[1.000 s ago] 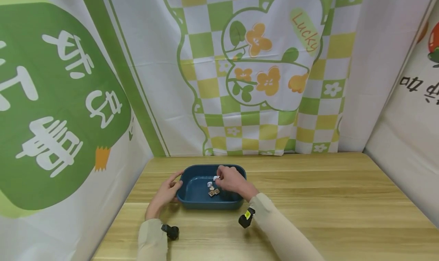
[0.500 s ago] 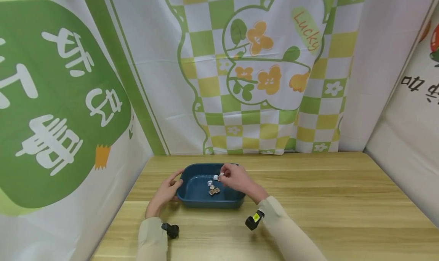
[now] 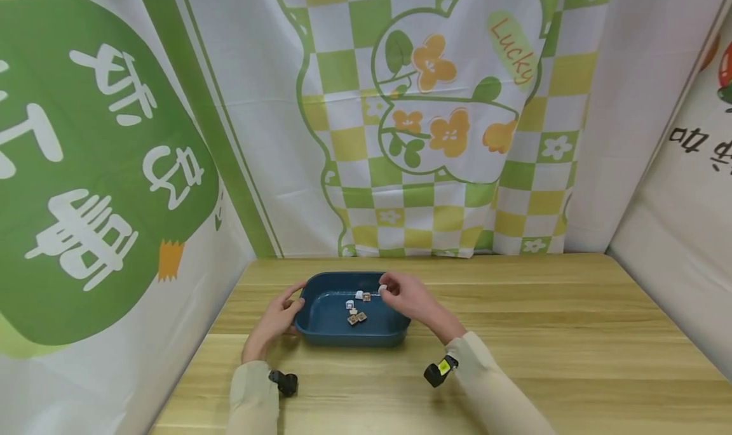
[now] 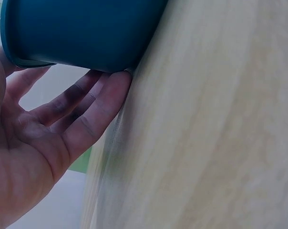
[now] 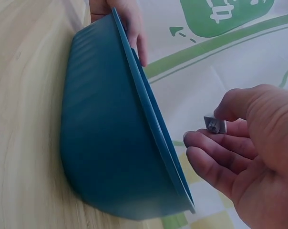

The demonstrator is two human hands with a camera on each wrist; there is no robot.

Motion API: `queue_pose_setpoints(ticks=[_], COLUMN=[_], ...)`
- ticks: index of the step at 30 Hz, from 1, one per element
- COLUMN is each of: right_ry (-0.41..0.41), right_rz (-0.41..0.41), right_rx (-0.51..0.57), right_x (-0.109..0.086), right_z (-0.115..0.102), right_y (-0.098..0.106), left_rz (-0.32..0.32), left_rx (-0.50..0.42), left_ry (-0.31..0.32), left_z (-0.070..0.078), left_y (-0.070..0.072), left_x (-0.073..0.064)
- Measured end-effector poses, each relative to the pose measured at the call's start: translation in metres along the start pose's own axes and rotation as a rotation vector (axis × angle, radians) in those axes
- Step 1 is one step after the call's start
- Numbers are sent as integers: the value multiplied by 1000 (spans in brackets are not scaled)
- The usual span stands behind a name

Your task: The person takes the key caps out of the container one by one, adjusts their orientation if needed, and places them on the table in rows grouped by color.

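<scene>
A dark blue plastic basin [image 3: 352, 341] stands on the wooden table. My left hand [image 3: 278, 315] grips its left end, thumb at the rim and fingers [image 4: 98, 107] against the outer wall near the base. Over the basin's right end, my right hand [image 3: 408, 297] pinches a small white keycap [image 3: 382, 289] between thumb and forefinger. Its hollow underside with a stem [image 5: 214, 125] shows in the right wrist view. Inside the basin lie several loose keycaps: a white one [image 3: 359, 294] beside a brown one [image 3: 366, 296], another white one [image 3: 349, 305], and brown ones [image 3: 352, 320] nearer the front.
The wooden table [image 3: 515, 333] stretches away to the right of the basin. A checked, flower-printed curtain [image 3: 434, 219] hangs along its back edge. Printed cloth [image 3: 114, 232] closes off the left side. A small black camera [image 3: 284, 383] is strapped to my left wrist.
My right hand has drawn to the right with the white keycap, uncovering a brown keycap beside a white one in the basin. The left hand has stayed at the basin's end.
</scene>
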State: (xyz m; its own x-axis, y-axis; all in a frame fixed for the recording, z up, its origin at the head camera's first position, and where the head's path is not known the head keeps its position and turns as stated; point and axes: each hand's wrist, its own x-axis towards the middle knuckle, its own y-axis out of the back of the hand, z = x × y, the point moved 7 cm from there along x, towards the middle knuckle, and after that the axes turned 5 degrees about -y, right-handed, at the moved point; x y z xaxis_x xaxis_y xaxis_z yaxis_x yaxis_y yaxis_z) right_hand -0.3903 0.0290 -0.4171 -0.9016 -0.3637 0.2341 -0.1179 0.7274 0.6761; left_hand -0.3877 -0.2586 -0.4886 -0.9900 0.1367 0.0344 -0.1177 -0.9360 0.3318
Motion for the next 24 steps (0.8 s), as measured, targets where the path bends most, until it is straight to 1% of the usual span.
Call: queue_pose_setpoints(ticks=[4,8,14,18,22,24], right_ry=[12,2,-23,-4,28,36], right_rz=[5,3,-37,-45,-25,-15], right_rx=[0,26,75,118,103,75], right_x=[-6,-11,-19,-26,-34,-38], right_z=[4,12,26,34,42,46], right_y=[7,14,21,27,37,41], left_rz=[6,12,3,-1,-3,-6], left_rx=[1,-1,4,12,17,17], left_ry=[5,18,1,-3,-1,-2], left_z=[0,0,0,0,0,-1], left_y=[0,0,1,0,-1,-1], left_x=[0,0,1,2,2,2])
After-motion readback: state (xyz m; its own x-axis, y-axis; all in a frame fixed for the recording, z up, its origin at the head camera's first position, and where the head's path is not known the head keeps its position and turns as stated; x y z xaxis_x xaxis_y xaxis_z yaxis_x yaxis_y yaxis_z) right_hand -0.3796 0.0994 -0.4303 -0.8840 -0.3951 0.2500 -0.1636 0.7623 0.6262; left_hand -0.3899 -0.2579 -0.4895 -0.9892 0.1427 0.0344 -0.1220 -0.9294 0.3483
